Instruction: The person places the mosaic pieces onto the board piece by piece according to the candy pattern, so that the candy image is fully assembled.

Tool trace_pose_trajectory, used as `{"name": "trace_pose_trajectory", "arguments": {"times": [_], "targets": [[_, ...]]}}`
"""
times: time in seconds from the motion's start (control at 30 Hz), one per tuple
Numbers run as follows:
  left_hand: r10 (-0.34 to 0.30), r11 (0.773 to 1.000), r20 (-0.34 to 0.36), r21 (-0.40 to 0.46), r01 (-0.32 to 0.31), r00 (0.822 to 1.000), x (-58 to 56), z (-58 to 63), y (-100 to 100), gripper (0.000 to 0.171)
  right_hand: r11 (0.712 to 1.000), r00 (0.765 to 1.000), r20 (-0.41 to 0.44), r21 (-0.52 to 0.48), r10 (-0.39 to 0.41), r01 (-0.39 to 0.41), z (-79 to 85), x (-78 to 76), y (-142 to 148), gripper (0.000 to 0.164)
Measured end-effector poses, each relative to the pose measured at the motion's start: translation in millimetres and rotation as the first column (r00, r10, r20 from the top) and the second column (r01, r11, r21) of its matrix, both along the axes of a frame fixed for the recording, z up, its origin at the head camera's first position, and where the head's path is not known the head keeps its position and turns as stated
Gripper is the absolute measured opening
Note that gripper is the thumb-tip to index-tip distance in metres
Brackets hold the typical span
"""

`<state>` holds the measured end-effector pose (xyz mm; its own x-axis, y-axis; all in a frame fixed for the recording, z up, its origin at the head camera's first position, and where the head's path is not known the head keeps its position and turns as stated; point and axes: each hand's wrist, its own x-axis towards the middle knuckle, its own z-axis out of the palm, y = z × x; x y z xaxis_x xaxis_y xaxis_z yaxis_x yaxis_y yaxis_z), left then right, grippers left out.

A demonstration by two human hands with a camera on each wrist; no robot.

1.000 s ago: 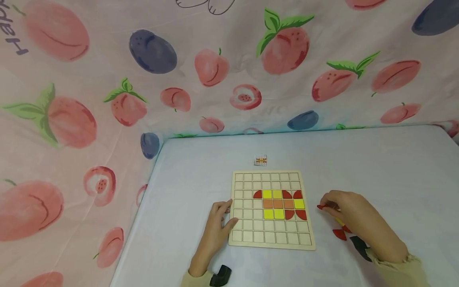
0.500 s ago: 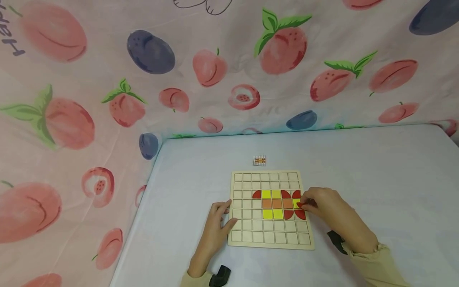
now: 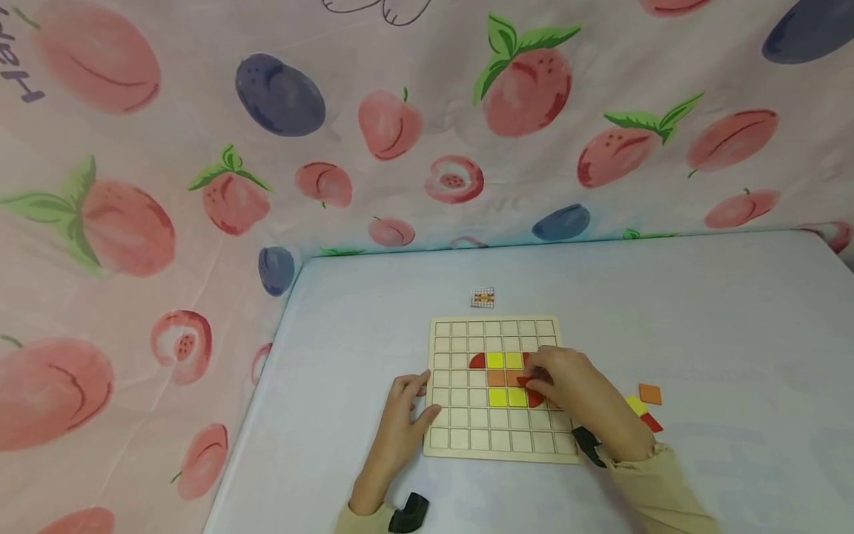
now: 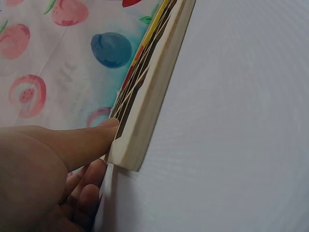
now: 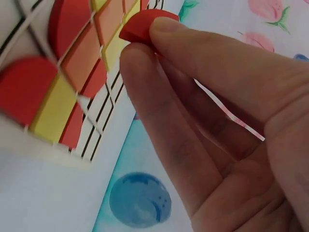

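A pale wooden grid board [image 3: 457, 437] lies on the white table, with yellow, orange and red tiles set in its middle rows. Between thumb and fingertips my right hand [image 3: 567, 382] pinches a red quarter-round tile [image 5: 142, 25], held above the orange row. That hand covers the board's right-hand tiles in the head view. At the board's left edge rests my left hand [image 3: 400, 415]. Its straight thumb [image 4: 91, 142] touches the rim in the left wrist view, while the other fingers lie loosely bent beside it.
Loose tiles lie right of the board: an orange square [image 3: 650, 394], a yellow one [image 3: 637, 405] and a red one [image 3: 651, 422]. A small patterned card [image 3: 483, 297] sits beyond the board. Fruit-printed cloth [image 3: 400, 200] hangs behind and to the left.
My right hand has moved left from the loose tiles to above the board, carrying the red tile. Loose tiles at right show again. The left hand stays at the board's edge.
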<state>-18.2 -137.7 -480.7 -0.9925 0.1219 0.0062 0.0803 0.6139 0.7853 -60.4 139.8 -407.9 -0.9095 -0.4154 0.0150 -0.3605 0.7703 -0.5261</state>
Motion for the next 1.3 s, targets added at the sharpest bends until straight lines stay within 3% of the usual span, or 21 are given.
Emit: {"name": "trace_pose_trajectory", "arguments": {"times": [0.33,0.77,1.0,1.3], "targets": [[-0.002,1.000,-0.008,-0.001,0.002,1.000,-0.2,0.9,0.5,0.056,0.996,0.998,-0.001,-0.062,0.057,-0.057,-4.1,-1.1,-23.4,0.016],[0.002,1.000,-0.012,-0.007,-0.002,1.000,0.0,-0.2,0.4,0.056,0.995,0.997,0.008,-0.075,0.071,-0.070,-14.0,-4.4,-45.1,0.008],[-0.003,1.000,-0.018,0.003,0.003,1.000,0.7,0.2,0.0,0.056,0.997,0.995,0.093,-0.073,0.045,-0.039,-18.8,-3.5,-55.4,0.009],[-0.002,1.000,-0.016,0.007,0.002,1.000,0.7,0.4,-0.5,0.056,0.999,0.992,0.124,-0.050,-0.009,0.015,-19.2,0.3,-68.0,0.010]]}}
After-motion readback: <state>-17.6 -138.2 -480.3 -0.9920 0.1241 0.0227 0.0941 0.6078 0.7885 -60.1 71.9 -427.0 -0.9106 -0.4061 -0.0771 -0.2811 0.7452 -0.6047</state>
